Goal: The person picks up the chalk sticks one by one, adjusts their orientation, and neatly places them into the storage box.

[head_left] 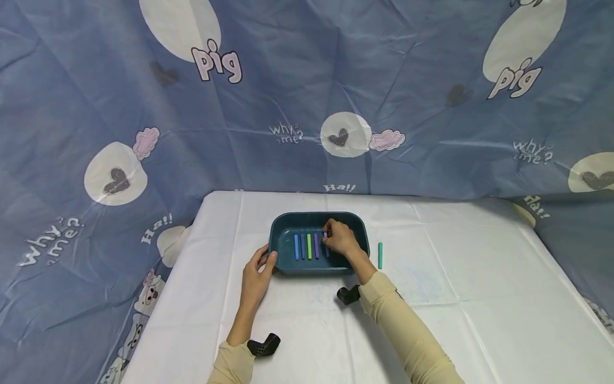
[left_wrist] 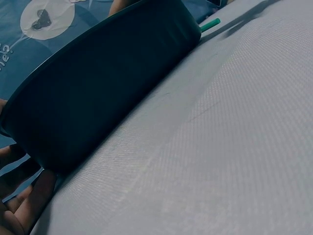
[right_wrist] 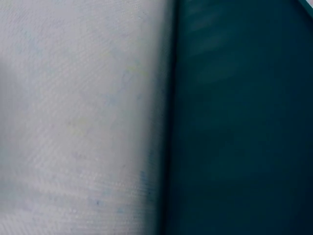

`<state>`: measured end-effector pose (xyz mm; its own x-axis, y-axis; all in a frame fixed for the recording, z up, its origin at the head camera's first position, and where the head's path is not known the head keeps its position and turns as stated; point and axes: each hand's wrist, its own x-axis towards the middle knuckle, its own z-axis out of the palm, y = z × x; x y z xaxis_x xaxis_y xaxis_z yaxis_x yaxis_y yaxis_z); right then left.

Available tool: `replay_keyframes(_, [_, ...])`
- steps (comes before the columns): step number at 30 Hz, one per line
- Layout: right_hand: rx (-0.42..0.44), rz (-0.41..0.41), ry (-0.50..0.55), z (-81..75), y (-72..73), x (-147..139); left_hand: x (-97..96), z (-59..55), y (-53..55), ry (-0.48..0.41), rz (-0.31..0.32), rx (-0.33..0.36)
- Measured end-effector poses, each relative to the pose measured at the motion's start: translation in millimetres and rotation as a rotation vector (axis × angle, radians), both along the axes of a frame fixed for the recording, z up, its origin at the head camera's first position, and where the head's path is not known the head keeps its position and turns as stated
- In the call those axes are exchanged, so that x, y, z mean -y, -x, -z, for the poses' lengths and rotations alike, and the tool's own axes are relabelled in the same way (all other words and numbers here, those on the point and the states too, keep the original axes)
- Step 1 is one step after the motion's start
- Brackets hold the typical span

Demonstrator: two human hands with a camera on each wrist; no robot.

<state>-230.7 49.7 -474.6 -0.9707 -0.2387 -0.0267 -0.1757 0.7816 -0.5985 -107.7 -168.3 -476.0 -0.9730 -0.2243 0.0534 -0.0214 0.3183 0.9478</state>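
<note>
A dark teal plastic tub (head_left: pixel 307 271) stands on the white cloth. On its floor, side by side, lie a light blue chalk stick (head_left: pixel 296 247), a dark blue one (head_left: pixel 303 247), a lime green one (head_left: pixel 309 247) and a purple one (head_left: pixel 316 247). Inside the tub, just right of that row, my right hand (head_left: pixel 340 238) pinches another purple chalk stick (head_left: pixel 328 250). My left hand (head_left: pixel 256 274) holds the tub's left end at the front corner, thumb and fingers against its wall (left_wrist: pixel 98 88). The right wrist view shows the tub's outer wall (right_wrist: pixel 239 122), not the right hand.
A green chalk stick (head_left: pixel 380 255) lies on the white cloth (head_left: pixel 479 298) just right of the tub. Faint coloured smudges mark the cloth there. A blue printed curtain (head_left: pixel 288 96) hangs behind the table. Black wrist devices (head_left: pixel 264 345) sit by both cuffs.
</note>
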Motion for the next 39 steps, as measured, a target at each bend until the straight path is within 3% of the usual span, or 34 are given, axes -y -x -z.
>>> replay_keyframes(4, [0.04, -0.019, 0.031, -1.9, -0.3, -2, 0.4, -0.6, -1.0, 0.007, 0.0, -0.004])
replay_keyframes(10, [0.128, -0.028, 0.182, -8.1, -1.5, -18, -0.1, -0.7, -0.8, -0.011, 0.01, -0.015])
replay_keyframes(17, [0.141, -0.099, 0.305, -15.9, -6.6, -31, 6.1, 29.0, 11.1, 0.025, -0.01, 0.0])
replay_keyframes(22, [0.139, -0.14, 0.363, -27.2, -9.4, -38, 7.7, 34.3, 12.0, -0.008, 0.005, -0.037])
replay_keyframes(30, [0.118, -0.08, 0.432, -41.0, -8.0, -63, 8.0, 35.7, 13.6, 0.026, -0.01, -0.037])
replay_keyframes(39, [0.124, -0.015, 0.457, -43.6, -7.7, -92, 8.2, 35.4, 13.7, 0.008, -0.003, -0.023])
